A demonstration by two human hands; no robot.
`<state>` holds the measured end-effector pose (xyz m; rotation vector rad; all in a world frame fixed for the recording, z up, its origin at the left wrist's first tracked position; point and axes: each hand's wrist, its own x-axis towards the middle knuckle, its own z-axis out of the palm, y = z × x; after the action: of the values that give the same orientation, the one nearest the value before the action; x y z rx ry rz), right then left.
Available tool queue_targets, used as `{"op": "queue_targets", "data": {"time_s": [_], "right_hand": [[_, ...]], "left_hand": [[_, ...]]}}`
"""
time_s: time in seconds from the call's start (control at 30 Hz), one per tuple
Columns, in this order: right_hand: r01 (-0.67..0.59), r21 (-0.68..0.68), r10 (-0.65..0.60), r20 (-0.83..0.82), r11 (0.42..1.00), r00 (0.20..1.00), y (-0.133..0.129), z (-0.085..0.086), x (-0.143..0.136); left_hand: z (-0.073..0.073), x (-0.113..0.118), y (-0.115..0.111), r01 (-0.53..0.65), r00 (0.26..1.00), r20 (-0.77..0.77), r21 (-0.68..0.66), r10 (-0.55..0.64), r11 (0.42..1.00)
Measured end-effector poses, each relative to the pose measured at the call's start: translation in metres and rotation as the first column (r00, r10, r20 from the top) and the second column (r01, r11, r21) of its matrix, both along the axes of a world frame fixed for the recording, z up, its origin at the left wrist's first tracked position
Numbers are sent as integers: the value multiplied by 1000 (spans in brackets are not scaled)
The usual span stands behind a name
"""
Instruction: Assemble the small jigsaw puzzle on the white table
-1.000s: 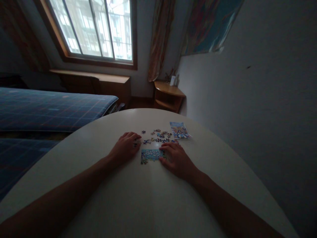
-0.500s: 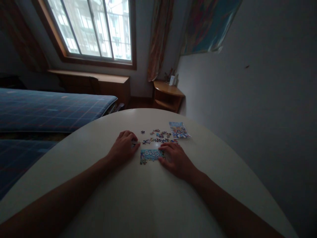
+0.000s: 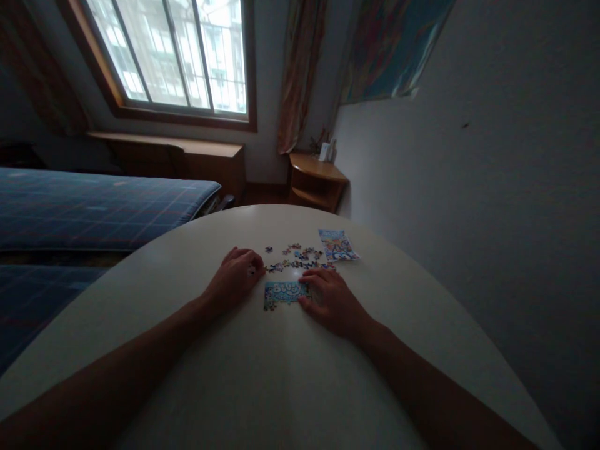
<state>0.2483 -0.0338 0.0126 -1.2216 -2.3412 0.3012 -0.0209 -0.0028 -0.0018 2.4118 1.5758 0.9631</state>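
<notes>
A partly joined jigsaw puzzle (image 3: 282, 292) lies on the white table, blue with pale lettering along its upper part. My right hand (image 3: 330, 302) holds its right end, the fingers at the upper edge and the thumb at the lower one, so that end is partly hidden. To the left, my left hand (image 3: 237, 273) rests on the table with curled fingers closed around a small jigsaw piece (image 3: 252, 270), mostly covered by them. Just beyond both hands lie several loose jigsaw pieces (image 3: 307, 265) in a rough row, with more behind.
A printed picture sheet (image 3: 338, 245) lies behind the loose pieces at the right. The round white table (image 3: 281, 387) has a bed with a blue plaid mattress (image 3: 103, 206) to its left. A wooden corner shelf (image 3: 319, 165) and the wall stand beyond.
My left hand's fingers have drawn in closer around the small piece. My right hand and the joined puzzle stay in place; the view shifts very slightly.
</notes>
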Motion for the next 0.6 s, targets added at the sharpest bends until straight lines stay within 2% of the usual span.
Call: {"op": "queue_targets", "data": {"time_s": [0.13,0.23,0.4,0.47,0.6], "right_hand": [[0,-10,0,-3,1000,1000,-1,0,0],[2,-8,-2,-15,1000,1000,-1,2,0],[-9,70,15,-82,997,997,-3,4,-2],[-32,108,44,-110,994,993,-5,6,-3],[-145,150,164,-126,978,978,-11,7,-8]], "left_hand": [[3,7,-3,84,993,77,61,-88,995],[4,15,-8,190,970,128,118,-205,975],[8,23,-20,407,906,107,50,-410,912],[11,24,-23,432,897,105,1,-430,902],[11,23,-25,398,911,134,-52,-389,916]]}}
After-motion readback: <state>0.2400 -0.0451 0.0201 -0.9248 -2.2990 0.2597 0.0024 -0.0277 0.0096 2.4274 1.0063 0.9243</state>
